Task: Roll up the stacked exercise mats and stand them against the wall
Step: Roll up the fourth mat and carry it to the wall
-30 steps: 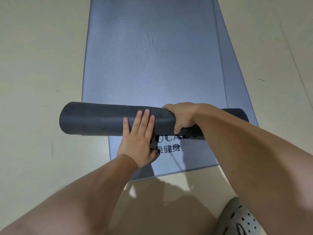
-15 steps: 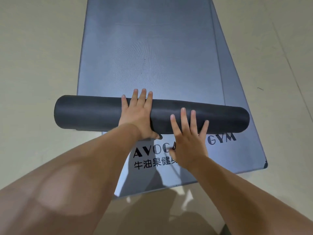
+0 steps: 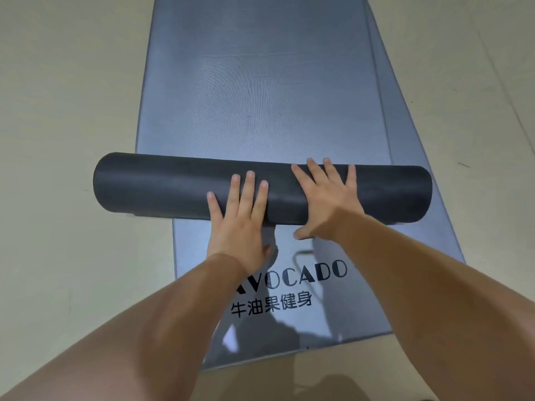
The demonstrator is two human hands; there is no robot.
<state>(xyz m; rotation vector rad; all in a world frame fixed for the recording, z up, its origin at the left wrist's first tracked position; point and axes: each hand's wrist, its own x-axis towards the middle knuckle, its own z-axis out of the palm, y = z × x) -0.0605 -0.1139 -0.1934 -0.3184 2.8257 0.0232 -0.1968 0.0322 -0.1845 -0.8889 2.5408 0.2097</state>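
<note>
A dark grey rolled part of the top mat (image 3: 150,186) lies across the picture, with the rest of that mat (image 3: 260,96) still flat and stretching away from me. My left hand (image 3: 240,215) presses on the near side of the roll with straight, spread fingers. My right hand (image 3: 324,195) lies flat over the top of the roll a little to the right, thumb down at its near edge. Under it lies a second blue-grey mat (image 3: 376,299) with black "AVOCADO" lettering, set slightly askew so its edge shows on the right.
Pale beige floor (image 3: 63,96) surrounds the mats on both sides and in front. The roll's left end overhangs the lower mat onto the floor. Shadows of my body fall on the near end of the lower mat.
The roll has moved further away along the mat, uncovering more lettering. My right hand went from gripping the roll to lying flat on top; my left hand has shifted back to the near side.
</note>
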